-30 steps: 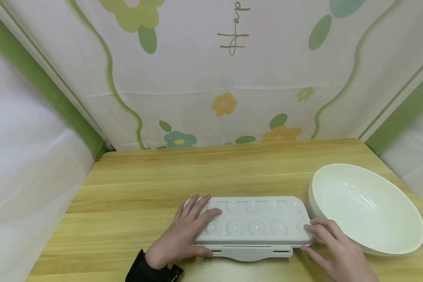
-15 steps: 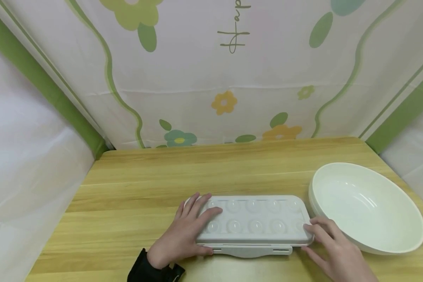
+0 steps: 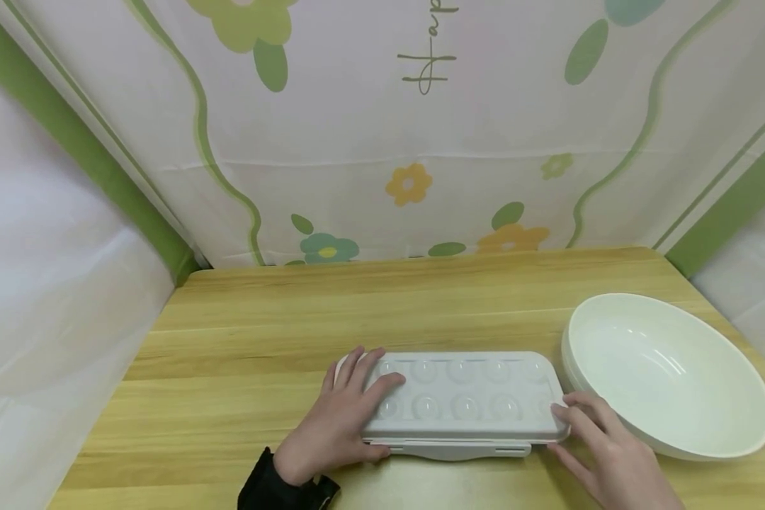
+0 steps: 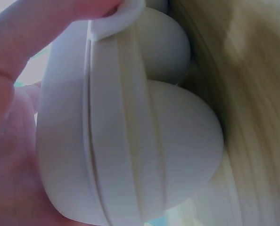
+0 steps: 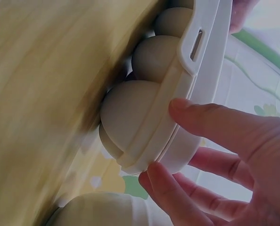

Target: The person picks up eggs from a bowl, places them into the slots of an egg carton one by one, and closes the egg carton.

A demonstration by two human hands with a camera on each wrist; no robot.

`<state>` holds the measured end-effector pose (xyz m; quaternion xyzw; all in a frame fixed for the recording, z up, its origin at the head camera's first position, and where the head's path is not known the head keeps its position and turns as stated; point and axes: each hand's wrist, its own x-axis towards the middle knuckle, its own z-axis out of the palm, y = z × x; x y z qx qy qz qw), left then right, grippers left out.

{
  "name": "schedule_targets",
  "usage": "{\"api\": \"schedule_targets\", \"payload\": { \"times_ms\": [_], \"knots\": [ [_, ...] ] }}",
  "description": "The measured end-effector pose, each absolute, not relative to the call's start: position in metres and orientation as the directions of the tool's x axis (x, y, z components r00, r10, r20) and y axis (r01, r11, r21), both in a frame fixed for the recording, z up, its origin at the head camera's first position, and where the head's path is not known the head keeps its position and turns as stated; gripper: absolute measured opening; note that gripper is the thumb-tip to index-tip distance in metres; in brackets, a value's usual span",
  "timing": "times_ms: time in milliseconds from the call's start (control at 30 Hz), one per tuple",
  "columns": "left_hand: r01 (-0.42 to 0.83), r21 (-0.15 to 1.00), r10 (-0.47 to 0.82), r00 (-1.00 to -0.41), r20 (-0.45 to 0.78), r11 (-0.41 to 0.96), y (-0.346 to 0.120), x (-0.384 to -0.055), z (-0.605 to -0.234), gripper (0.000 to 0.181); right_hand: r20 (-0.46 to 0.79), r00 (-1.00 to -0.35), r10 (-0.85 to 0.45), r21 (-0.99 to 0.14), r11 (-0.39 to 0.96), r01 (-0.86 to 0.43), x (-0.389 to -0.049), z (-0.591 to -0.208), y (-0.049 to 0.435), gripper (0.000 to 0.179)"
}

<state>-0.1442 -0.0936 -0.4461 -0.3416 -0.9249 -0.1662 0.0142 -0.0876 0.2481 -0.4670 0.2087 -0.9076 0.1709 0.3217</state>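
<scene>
A white lidded egg box [image 3: 446, 425] lies on the table, its lid down and rows of round bumps on top. Along its front runs a hinged latch flap [image 3: 452, 450] with slots. My left hand [image 3: 338, 418] grips the left end, fingers spread over the lid and thumb on the flap. At the front right corner my right hand [image 3: 612, 453] holds the box between thumb and fingertips. Rounded egg-shaped cups [image 5: 130, 110] bulge beneath the rim in the right wrist view. The left wrist view shows similar cups [image 4: 187, 146] at the other end. The inside is hidden.
A large cream oval bowl [image 3: 669, 375] stands right of the box, close behind my right hand. The wooden table [image 3: 229, 340] ends at a patterned cloth backdrop [image 3: 344, 127], with white cloth on both sides.
The latch flap looks narrower from above and has tilted downward, nearer the box front. Both hands keep their places on the box. The head view has shifted slightly.
</scene>
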Motion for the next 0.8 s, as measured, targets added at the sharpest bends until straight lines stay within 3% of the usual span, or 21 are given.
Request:
{"api": "schedule_targets", "payload": {
  "times_ms": [400,800],
  "knots": [
    [0.623,0.238,0.616,-0.78,0.115,0.745,-0.088,-0.141,-0.444,0.088,0.647,-0.71,-0.28,-0.155,0.863,-0.481,-0.087,-0.467,0.247,0.064],
    [0.608,0.2,0.594,-0.794,0.13,0.769,-0.08,-0.139,-0.445,0.092,0.676,-0.67,-0.306,-0.111,0.858,-0.502,-0.09,-0.467,0.247,0.062]
  ]
}}
